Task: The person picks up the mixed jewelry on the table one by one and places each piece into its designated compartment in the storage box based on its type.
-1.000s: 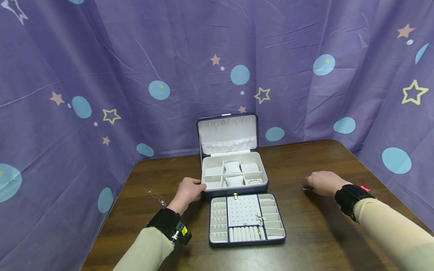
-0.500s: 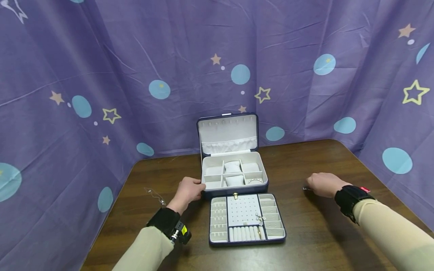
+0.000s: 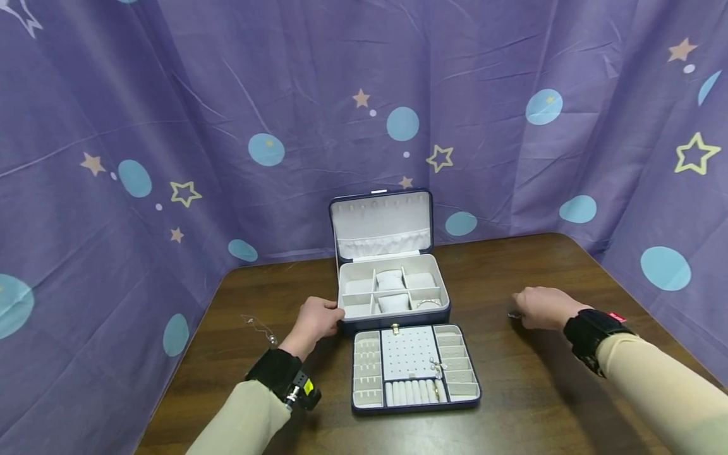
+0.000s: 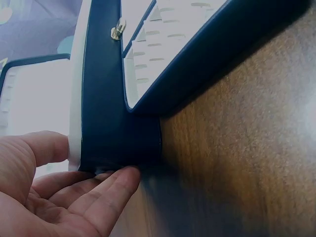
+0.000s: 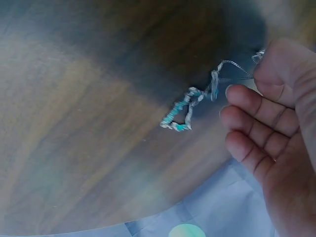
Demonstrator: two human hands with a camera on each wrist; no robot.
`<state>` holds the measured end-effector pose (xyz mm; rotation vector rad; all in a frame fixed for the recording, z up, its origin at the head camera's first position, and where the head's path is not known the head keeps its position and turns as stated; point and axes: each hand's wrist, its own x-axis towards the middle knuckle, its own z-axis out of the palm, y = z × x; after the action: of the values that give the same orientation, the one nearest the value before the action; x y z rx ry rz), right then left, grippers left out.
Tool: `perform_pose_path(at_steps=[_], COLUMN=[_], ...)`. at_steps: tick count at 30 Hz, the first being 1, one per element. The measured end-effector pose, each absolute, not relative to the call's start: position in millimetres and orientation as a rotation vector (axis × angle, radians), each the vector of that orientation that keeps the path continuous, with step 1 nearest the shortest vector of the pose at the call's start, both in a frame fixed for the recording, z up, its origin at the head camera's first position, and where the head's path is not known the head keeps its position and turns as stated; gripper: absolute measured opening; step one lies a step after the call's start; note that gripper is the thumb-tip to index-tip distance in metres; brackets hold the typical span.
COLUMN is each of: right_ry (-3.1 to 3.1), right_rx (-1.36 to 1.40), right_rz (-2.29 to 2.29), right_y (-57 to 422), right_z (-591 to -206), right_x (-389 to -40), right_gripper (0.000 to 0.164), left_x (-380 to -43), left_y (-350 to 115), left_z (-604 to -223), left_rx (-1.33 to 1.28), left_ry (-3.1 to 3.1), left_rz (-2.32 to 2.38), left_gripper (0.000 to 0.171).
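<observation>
Right hand point(image 3: 543, 308) pinches silver-and-turquoise metal chain point(image 5: 193, 92): likely light, limp; grip near end. Left hand point(image 3: 315, 318) holds navy rectangular jewellery box point(image 4: 103, 98).

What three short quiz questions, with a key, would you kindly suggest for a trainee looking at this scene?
1. Multiple choice: What does the right hand hold?
A) a white cushion
B) a silvery chain with turquoise parts
C) a gold ring

2. Fill in the blank: The left hand grips the jewelry box at its near ____ corner, as the person sees it.

3. True or false: The lid of the jewelry box is closed.

Key:
1. B; one end runs to the thumb and fingertips in the right wrist view.
2. left
3. False; the lid stands open at the back.
</observation>
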<state>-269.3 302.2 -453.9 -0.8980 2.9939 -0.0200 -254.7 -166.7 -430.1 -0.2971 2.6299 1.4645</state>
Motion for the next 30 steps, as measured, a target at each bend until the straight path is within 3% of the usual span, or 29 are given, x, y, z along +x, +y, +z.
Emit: perform_pose_path(at_steps=[14, 30], right_ry=[3.000, 3.005], right_rx=[-0.883, -0.998], right_rz=[-0.166, -0.521], right_y=[290.5, 284.2], right_z=[-422.7, -389.8], right_x=[-271.1, -272.7], right_gripper=[0.029, 0.020], left_x=[-250.4, -244.6], left_y=[-165.0, -162.4], left_z=[-429.9, -428.7], left_rx=[-0.321, -0.282], left_ry=[2.621, 2.645], left_rz=[1.413, 1.424], left_gripper=[0.044, 0.042])
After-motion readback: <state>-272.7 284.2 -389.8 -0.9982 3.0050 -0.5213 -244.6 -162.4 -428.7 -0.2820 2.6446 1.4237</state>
